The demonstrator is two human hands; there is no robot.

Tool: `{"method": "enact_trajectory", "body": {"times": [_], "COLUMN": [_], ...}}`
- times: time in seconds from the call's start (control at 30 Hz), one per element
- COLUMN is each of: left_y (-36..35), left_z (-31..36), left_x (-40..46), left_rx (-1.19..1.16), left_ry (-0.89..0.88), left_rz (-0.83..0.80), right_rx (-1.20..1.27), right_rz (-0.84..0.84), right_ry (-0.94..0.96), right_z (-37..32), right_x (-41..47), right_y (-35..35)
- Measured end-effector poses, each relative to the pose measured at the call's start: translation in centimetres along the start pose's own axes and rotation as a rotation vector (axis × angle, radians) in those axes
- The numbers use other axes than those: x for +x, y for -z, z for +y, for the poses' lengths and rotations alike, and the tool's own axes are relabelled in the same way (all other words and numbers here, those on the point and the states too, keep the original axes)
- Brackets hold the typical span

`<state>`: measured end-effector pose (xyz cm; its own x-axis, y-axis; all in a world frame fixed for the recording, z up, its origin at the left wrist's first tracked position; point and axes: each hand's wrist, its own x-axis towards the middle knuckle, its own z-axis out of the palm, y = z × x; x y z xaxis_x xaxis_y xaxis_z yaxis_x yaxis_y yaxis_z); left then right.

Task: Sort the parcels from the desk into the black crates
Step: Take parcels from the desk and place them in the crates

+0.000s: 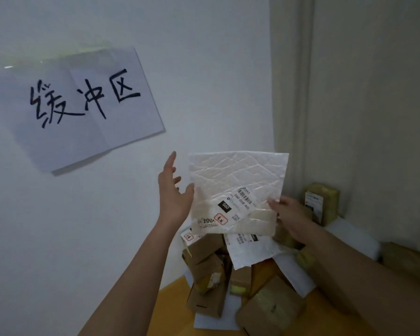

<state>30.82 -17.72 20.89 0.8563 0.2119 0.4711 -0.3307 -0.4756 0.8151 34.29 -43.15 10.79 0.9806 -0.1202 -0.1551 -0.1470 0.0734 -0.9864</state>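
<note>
While my right hand [287, 214] pinches the white padded mailer [238, 190] by its lower right edge, my left hand [174, 195] spreads its fingers wide just beside its left edge, above the parcel pile [240, 275] on the desk [172, 309].

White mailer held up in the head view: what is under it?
Under the white mailer, pinched by the right hand, lies the parcel pile on the desk: brown boxes and a second white bag. The mailer covers the pile's top; the black crates are not in view.
</note>
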Motion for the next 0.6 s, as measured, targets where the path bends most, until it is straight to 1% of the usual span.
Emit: {"method": "enact_trajectory", "body": {"times": [0.2,0.37,0.47,0.53,0.6], "left_y": [0.5,0.4,0.4,0.5,0.8], "left_z": [0.2,-0.1,0.1,0.4,0.6], "left_x": [-1.0,-1.7,-2.1,-2.2,-2.3], "left_rx": [-0.088,-0.191,-0.355,-0.45,-0.498], "left_ry": [0.291,0.462,0.516,0.508,0.483], "left_rz": [-0.069,-0.128,-0.191,-0.187,-0.198], "right_rx": [0.199,0.288,0.343,0.34,0.337], "right_rz": [0.055,0.05,0.029,0.011,0.017], "right_ry": [0.078,0.112,0.115,0.121,0.137], "right_z": [-4.2,-6.8,-7.5,-7.8,-8.1], "right_x": [-0.6,-1.5,-1.9,-2.2,-2.3], "right_y": [0.2,0.0,-0.1,-0.2,-0.2]}}
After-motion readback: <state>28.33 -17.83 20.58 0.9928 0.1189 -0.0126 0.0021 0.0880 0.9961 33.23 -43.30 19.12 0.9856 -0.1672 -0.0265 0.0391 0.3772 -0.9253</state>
